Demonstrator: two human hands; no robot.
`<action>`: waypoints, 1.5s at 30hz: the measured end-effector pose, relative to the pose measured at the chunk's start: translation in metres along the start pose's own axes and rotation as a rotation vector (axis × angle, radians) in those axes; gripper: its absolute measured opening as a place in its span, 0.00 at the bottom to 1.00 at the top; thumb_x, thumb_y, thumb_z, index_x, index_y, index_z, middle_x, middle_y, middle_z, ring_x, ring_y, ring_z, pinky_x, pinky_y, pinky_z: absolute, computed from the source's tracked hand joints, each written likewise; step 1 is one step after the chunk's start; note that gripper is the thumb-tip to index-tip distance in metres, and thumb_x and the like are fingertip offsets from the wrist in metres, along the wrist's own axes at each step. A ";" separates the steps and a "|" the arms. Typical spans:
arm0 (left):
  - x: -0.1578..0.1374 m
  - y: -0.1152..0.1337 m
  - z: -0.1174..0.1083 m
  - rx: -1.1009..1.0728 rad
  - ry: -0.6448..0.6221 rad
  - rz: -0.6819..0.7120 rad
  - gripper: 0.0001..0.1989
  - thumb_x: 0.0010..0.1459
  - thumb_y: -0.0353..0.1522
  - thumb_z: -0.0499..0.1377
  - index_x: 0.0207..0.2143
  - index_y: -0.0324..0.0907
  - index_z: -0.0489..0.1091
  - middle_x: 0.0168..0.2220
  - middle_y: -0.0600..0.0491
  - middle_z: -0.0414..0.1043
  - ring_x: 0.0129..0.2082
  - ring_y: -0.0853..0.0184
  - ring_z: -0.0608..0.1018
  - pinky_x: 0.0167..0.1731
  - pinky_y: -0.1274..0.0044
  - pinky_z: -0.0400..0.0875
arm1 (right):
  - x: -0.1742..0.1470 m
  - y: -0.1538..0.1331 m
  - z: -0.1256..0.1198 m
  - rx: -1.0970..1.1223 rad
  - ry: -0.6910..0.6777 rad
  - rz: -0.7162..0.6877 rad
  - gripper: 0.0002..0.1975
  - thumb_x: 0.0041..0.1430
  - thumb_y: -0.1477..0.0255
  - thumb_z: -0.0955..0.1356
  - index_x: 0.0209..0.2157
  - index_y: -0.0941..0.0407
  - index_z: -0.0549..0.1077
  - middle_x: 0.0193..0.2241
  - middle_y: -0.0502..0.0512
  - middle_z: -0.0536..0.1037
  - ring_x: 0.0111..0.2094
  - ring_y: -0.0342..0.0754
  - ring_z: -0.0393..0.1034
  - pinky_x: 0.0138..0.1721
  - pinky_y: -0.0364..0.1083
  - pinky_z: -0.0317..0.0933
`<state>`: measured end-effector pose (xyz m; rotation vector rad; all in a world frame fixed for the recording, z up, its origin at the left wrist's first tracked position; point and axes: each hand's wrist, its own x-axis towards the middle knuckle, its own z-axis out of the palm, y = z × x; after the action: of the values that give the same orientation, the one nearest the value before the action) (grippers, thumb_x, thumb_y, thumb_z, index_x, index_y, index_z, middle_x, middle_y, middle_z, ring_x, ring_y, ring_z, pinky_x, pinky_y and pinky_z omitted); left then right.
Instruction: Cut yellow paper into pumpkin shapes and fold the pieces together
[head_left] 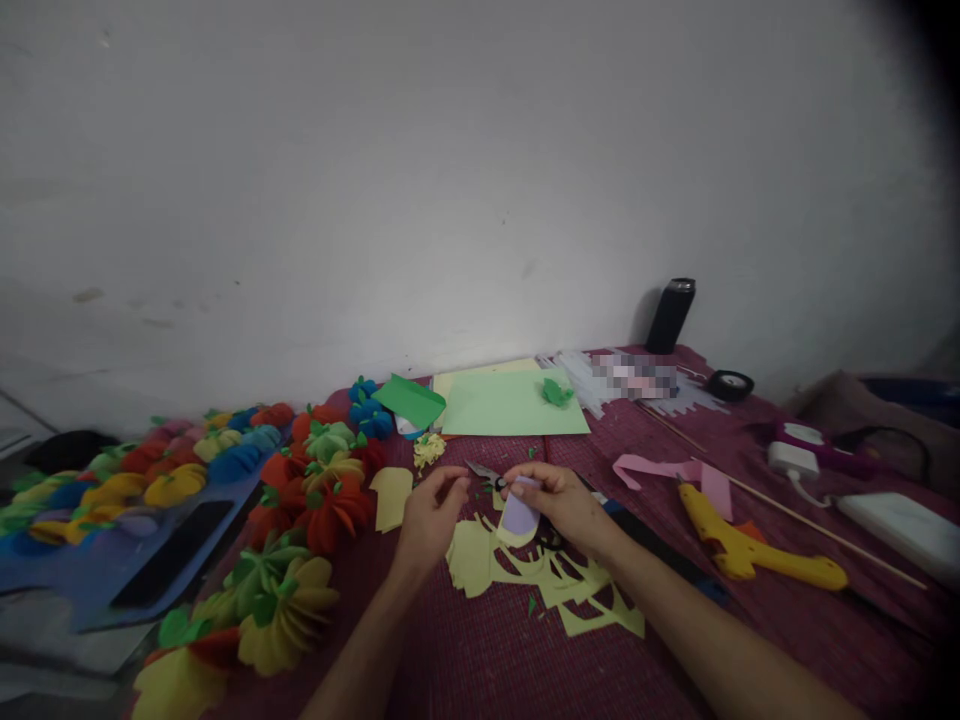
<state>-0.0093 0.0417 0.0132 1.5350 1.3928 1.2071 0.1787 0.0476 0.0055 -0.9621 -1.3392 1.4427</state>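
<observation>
My right hand pinches a rounded lavender paper piece backed by pale yellow paper. Scissors show just beyond its fingers, blades pointing left; their handles are mostly hidden, so whether this hand also holds them I cannot tell. Left of the blade tips is my left hand, its fingers curved, thumb and forefinger a little apart, nothing visible between them. Below both hands lie pale yellow cut-outs and curved offcuts. Another small yellow stack sits left of my left hand.
Many colourful paper pumpkins crowd the left, beside a black phone. Green sheets lie at the back. On the right are a yellow glue gun, a wooden stick, a white power bank and a black bottle.
</observation>
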 end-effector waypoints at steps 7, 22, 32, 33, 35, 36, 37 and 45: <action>-0.010 -0.003 0.013 -0.082 -0.347 -0.011 0.14 0.50 0.37 0.55 0.39 0.40 0.67 0.31 0.51 0.73 0.29 0.69 0.73 0.29 0.78 0.65 | -0.001 0.011 0.003 -0.022 -0.069 -0.038 0.17 0.51 0.68 0.66 0.44 0.55 0.66 0.30 0.51 0.75 0.24 0.40 0.65 0.26 0.41 0.59; -0.007 0.003 0.006 -0.008 -0.298 -0.054 0.13 0.50 0.39 0.54 0.32 0.38 0.70 0.25 0.52 0.73 0.23 0.70 0.73 0.22 0.80 0.63 | 0.001 0.006 0.007 -0.142 -0.023 -0.002 0.13 0.48 0.62 0.67 0.25 0.59 0.68 0.17 0.45 0.65 0.18 0.38 0.56 0.20 0.38 0.51; 0.015 0.003 -0.036 0.003 0.327 -0.009 0.17 0.50 0.43 0.53 0.33 0.38 0.70 0.26 0.51 0.73 0.23 0.68 0.74 0.22 0.79 0.65 | -0.006 0.016 0.012 -0.368 -0.161 -0.003 0.08 0.51 0.66 0.64 0.27 0.58 0.67 0.20 0.47 0.67 0.20 0.40 0.60 0.21 0.39 0.54; 0.016 0.004 -0.039 -0.037 0.389 0.010 0.17 0.50 0.42 0.53 0.34 0.38 0.69 0.26 0.51 0.73 0.23 0.69 0.74 0.22 0.80 0.65 | -0.006 0.015 0.014 -0.421 -0.154 0.000 0.08 0.52 0.67 0.63 0.27 0.57 0.67 0.19 0.47 0.67 0.19 0.40 0.59 0.21 0.39 0.53; 0.017 0.007 -0.046 -0.124 0.523 0.077 0.17 0.51 0.41 0.53 0.37 0.38 0.68 0.29 0.51 0.73 0.23 0.70 0.74 0.22 0.80 0.66 | -0.006 0.013 0.019 -0.572 -0.142 -0.028 0.08 0.54 0.68 0.62 0.26 0.57 0.67 0.19 0.47 0.67 0.19 0.40 0.59 0.20 0.39 0.51; 0.017 0.008 -0.049 -0.165 0.580 0.119 0.16 0.51 0.40 0.52 0.38 0.38 0.67 0.30 0.51 0.73 0.23 0.71 0.74 0.22 0.80 0.66 | -0.006 0.011 0.022 -0.670 -0.136 -0.056 0.08 0.54 0.69 0.61 0.26 0.57 0.67 0.19 0.47 0.67 0.19 0.40 0.59 0.20 0.39 0.50; 0.018 0.009 -0.052 -0.202 0.626 0.158 0.16 0.52 0.40 0.52 0.39 0.39 0.66 0.32 0.50 0.72 0.23 0.72 0.73 0.23 0.80 0.66 | -0.005 0.009 0.025 -0.767 -0.131 -0.087 0.08 0.54 0.70 0.61 0.25 0.57 0.67 0.19 0.48 0.67 0.20 0.41 0.59 0.21 0.39 0.49; 0.020 0.006 -0.060 -0.294 0.681 0.235 0.14 0.53 0.37 0.52 0.38 0.39 0.66 0.31 0.51 0.71 0.22 0.74 0.72 0.23 0.81 0.66 | 0.011 0.013 0.043 -0.999 -0.123 -0.119 0.10 0.52 0.73 0.62 0.20 0.59 0.68 0.17 0.48 0.66 0.20 0.40 0.57 0.21 0.40 0.44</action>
<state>-0.0654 0.0555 0.0405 1.1419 1.3662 2.1126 0.1329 0.0464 -0.0020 -1.3724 -2.2313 0.6905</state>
